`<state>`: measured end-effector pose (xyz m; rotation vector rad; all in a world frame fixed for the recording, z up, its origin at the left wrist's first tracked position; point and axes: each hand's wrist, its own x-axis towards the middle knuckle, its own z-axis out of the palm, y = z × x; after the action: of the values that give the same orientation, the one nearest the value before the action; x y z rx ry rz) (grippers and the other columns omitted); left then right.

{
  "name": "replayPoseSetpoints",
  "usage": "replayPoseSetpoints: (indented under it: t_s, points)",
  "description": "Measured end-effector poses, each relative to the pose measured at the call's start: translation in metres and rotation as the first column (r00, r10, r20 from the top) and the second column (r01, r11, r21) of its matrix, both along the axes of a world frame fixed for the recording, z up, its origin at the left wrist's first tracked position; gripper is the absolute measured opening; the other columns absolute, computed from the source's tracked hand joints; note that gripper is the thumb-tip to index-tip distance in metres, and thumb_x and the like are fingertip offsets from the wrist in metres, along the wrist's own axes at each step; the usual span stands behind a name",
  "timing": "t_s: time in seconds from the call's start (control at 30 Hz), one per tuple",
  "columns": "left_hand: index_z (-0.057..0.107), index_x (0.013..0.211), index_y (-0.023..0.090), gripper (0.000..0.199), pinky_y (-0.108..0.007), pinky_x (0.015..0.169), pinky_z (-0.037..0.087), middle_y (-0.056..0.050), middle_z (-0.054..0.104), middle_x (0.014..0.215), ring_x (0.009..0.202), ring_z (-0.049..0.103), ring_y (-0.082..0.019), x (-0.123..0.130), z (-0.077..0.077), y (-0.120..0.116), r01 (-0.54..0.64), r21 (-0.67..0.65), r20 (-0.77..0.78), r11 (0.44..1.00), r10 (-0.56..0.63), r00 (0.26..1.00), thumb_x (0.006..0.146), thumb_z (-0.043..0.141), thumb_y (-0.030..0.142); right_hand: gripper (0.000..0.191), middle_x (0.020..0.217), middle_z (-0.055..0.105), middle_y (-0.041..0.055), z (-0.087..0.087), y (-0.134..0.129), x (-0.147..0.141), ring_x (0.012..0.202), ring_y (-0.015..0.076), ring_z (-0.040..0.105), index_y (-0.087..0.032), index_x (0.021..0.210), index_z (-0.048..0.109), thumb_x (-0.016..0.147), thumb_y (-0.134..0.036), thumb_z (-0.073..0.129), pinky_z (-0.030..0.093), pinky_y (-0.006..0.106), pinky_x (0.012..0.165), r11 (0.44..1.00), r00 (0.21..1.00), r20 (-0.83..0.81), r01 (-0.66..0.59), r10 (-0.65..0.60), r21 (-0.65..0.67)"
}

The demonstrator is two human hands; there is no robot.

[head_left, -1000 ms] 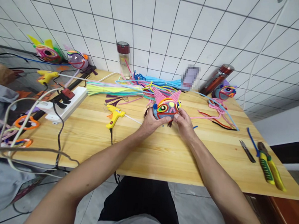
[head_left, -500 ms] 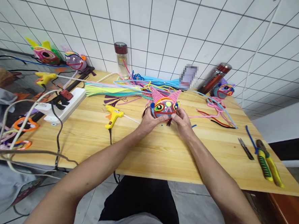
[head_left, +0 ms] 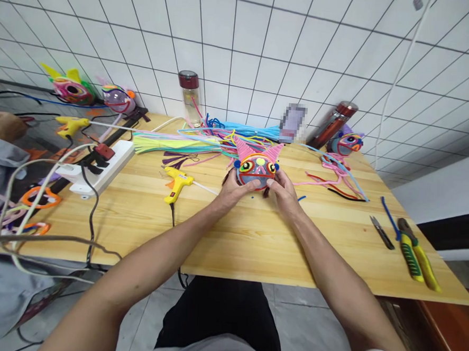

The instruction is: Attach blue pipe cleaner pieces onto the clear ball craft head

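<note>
A round clear ornament point(head_left: 257, 169) with pink pointed ears, ringed eyes and blue side balls faces me above the wooden table point(head_left: 246, 250). My left hand point(head_left: 235, 190) grips its left side, thumb across the lower front. On the other side my right hand point(head_left: 281, 191) holds it, thumb near the lower edge. Dark red tassels hang by both hands. Left of my hands lies a yellow glue gun point(head_left: 177, 183). Behind the ornament are bundles of pipe cleaners point(head_left: 181, 143) in yellow, green, blue and pink.
Snips point(head_left: 382, 232) and green-yellow pliers point(head_left: 416, 255) lie at right. A white power strip point(head_left: 103, 167) with cables is at left, near another person's hand point(head_left: 1, 125). Two bottles, one glass point(head_left: 191, 101), one red-brown point(head_left: 335, 123), and a decorated ball point(head_left: 345, 142) stand at the back.
The ornament has tipped slightly between my hands, so its pink nose piece now shows higher, between the eyes. The other person's hand at far left has shifted. The camera view has moved slightly.
</note>
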<state>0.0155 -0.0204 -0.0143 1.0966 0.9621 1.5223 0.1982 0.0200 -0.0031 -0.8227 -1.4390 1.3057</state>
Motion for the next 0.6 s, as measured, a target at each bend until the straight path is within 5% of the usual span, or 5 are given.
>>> replayPoseSetpoints:
  t_s: [0.6]
  points:
    - [0.061, 0.126, 0.020, 0.079, -0.053, 0.115, 0.054, -0.014, 0.074, 0.133, 0.125, 0.071, -0.033, -0.0011, -0.0006, -0.0009, 0.021, -0.053, -0.009, 0.998, -0.021, 1.000, 0.069, 0.096, 0.062, 0.053, 0.126, 0.078, 0.0053, 0.0001, -0.0030, 0.0024, 0.123, 0.0305, 0.071, -0.029, 0.121, 0.070, 0.081, -0.062, 0.086, 0.058, 0.048, 0.110, 0.999, 1.000, -0.003, -0.026, 0.026, -0.028]
